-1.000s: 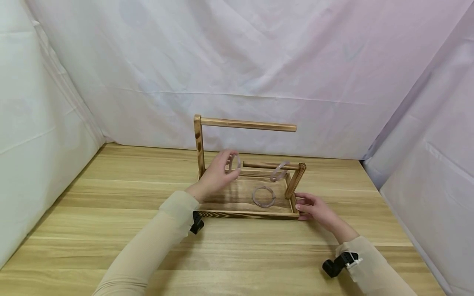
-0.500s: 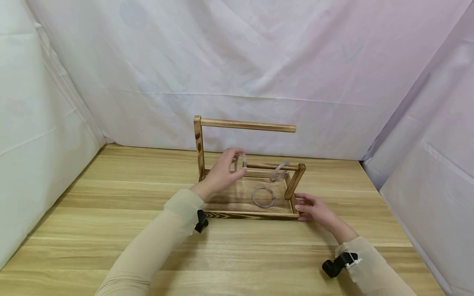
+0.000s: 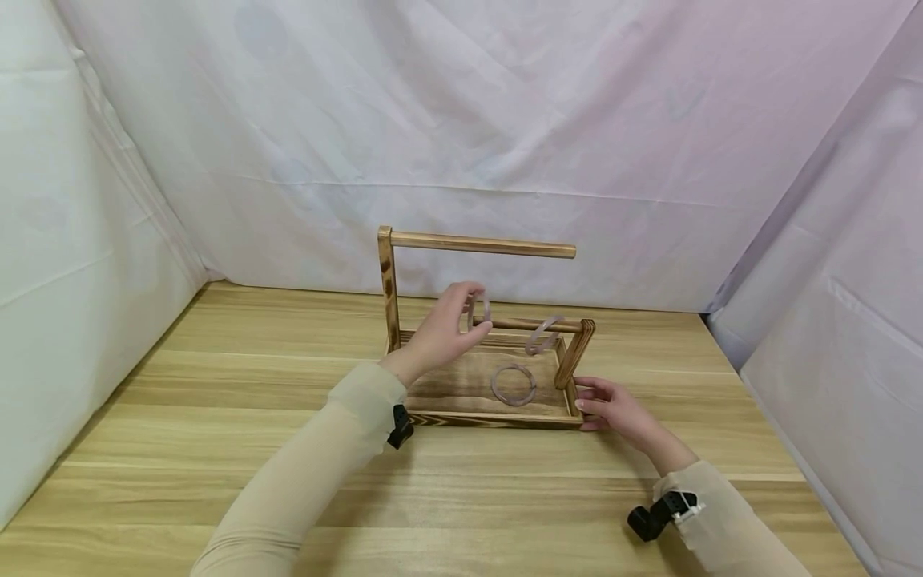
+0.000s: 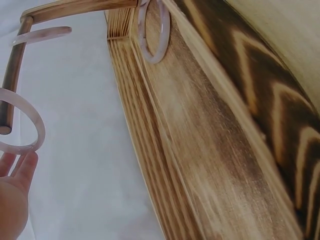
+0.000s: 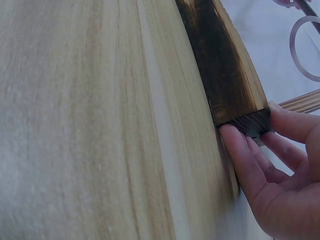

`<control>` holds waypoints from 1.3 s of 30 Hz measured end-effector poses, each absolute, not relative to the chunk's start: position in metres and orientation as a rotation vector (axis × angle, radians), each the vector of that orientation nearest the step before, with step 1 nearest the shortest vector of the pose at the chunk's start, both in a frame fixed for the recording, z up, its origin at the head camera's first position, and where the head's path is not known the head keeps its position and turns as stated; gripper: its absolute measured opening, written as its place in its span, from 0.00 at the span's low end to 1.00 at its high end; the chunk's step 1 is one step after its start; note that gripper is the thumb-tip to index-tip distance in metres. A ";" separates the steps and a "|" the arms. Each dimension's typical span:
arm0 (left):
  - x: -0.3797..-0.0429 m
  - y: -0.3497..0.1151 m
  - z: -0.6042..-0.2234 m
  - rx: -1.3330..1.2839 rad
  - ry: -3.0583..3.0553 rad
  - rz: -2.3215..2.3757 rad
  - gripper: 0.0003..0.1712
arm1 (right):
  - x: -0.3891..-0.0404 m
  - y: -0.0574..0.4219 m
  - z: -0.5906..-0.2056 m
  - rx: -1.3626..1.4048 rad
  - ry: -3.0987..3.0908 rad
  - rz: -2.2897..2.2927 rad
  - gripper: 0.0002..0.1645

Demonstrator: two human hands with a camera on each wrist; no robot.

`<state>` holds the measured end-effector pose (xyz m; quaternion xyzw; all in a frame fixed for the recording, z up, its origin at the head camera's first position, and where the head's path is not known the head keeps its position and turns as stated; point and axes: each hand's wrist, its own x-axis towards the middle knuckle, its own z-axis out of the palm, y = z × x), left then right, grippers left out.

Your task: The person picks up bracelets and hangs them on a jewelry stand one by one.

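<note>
My left hand (image 3: 447, 327) pinches a pale, translucent bangle (image 3: 487, 309) at the free end of the lower rod (image 3: 513, 324) of a wooden jewellery rack (image 3: 497, 421). In the left wrist view, the rod's tip shows inside this held bangle (image 4: 39, 122). Farther along that rod, near its post, hangs a second bangle (image 3: 542, 335), tilted. A third bangle (image 3: 494, 386) touches the rack's tray floor near its right end. My right hand (image 3: 616, 410) holds the tray's front right corner, thumb and fingers on its dark burnt wood (image 5: 252, 122).
The rack's upper rod (image 3: 483, 244) runs above and behind the lower one, from a tall left post (image 3: 388, 280). A short post (image 3: 575, 354) carries the lower rod. Wood-grain table (image 3: 505, 505) surrounds the rack, with white cloth (image 3: 461, 120) behind.
My left hand has moved right and slightly up, bringing its bangle from left of the lower rod's free end onto the tip. My right hand and the other two bangles stay put.
</note>
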<state>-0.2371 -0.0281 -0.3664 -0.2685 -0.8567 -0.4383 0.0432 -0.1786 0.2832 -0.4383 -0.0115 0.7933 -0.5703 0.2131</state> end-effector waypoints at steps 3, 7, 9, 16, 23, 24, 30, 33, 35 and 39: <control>-0.237 -0.026 -0.365 -0.836 -2.618 -1.337 0.30 | -0.179 0.283 -0.438 -0.027 2.200 -1.585 0.36; -0.238 -0.024 -0.363 -0.855 -2.629 -1.310 0.30 | -0.179 0.283 -0.438 -0.024 2.203 -1.576 0.36; -0.237 -0.022 -0.362 -0.861 -2.636 -1.298 0.30 | -0.179 0.284 -0.438 -0.022 2.205 -1.571 0.36; -0.238 -0.016 -0.357 -0.866 -2.656 -1.285 0.31 | -0.178 0.284 -0.439 -0.027 2.201 -1.576 0.36; -0.237 -0.012 -0.350 -0.887 -2.678 -1.251 0.30 | -0.177 0.283 -0.438 -0.032 2.200 -1.579 0.36; -0.237 -0.012 -0.350 -0.895 -2.680 -1.251 0.30 | -0.177 0.283 -0.438 -0.032 2.200 -1.578 0.36; -0.239 -0.010 -0.348 -0.949 -2.665 -1.216 0.29 | -0.178 0.283 -0.439 -0.035 2.204 -1.580 0.36; -0.240 -0.009 -0.348 -0.965 -2.660 -1.194 0.28 | -0.178 0.284 -0.439 -0.038 2.203 -1.586 0.36; -0.240 -0.008 -0.347 -0.974 -2.662 -1.191 0.28 | -0.178 0.284 -0.439 -0.041 2.203 -1.586 0.36; -0.240 -0.006 -0.344 -0.982 -2.676 -1.185 0.28 | -0.178 0.284 -0.439 -0.038 2.200 -1.587 0.36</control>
